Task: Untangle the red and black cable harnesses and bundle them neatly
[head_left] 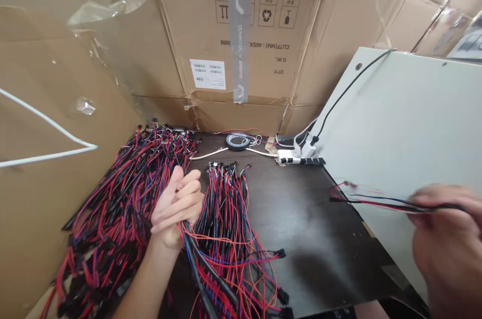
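Wire harnesses (124, 198) of red, blue and black leads lay in two heaps on a dark tabletop (320, 238). Left hand (176, 203) was closed, fingers curled around a bunch of leads (192, 249) between the heaps. Right hand (440, 228), motion-blurred, pinched one short harness (380, 202) beyond the table edge, before a white panel (399, 118). Further back lay a roll of black tape (238, 141) and a white power strip (297, 160), below a cardboard carton (233, 43).

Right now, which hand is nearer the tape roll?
Left. The left hand, gripping a wire bundle, is below the tape roll; the right hand, holding a wire harness, is farther off, lower right.
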`<state>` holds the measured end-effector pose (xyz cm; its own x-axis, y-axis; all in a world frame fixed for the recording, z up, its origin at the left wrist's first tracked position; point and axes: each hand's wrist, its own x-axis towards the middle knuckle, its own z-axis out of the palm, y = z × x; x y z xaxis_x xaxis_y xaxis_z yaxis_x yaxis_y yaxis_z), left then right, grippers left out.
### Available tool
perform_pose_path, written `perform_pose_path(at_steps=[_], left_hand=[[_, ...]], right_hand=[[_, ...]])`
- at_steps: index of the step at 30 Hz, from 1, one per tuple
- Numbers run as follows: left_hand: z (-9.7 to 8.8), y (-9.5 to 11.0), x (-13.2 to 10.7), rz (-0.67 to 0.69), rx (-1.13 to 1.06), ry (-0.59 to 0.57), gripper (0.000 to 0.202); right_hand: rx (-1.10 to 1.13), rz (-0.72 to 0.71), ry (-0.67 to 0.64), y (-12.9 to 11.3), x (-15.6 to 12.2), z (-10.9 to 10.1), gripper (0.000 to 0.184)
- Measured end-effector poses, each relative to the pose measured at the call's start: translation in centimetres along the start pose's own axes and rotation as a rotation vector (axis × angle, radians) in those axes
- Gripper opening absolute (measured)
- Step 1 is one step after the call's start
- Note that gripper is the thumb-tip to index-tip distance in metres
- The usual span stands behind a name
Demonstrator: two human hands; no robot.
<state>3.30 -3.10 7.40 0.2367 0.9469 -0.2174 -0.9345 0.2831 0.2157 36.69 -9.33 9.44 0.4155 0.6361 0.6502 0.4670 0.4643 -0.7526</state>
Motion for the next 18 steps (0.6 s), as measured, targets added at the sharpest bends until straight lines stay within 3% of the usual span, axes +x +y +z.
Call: perform_pose_path(at_steps=[2, 6, 11, 15, 18], left_hand=[[0.1, -0.9, 0.0, -0.023, 0.019, -0.013, 0.033], [0.2, -3.1, 0.4, -0.242, 0.054, -0.114, 0.033], [0.3, -6.1, 1.1, -0.439, 0.2, -0.226, 0.036], [0.3, -7.9, 1.3, -0.473, 0.402, -0.183, 0.031], [0.3, -8.6, 1.3, -0.428, 0.487, -0.098, 0.034]], right_hand=[[0.064, -0.005, -0.035, -0.4, -0.4, 1.5, 0.015], [0.271, 0.321, -0.39, 0.0, -0.6, 4.6, 0.023], [0.459, 0.563, -0.607, 0.0, -0.4, 8.2, 0.031], [0.465, 0.682, -0.759, -0.9, -0.8, 10.3, 0.036], [0.478, 0.667, -0.886, -1.3, -1.1, 11.5, 0.029]])
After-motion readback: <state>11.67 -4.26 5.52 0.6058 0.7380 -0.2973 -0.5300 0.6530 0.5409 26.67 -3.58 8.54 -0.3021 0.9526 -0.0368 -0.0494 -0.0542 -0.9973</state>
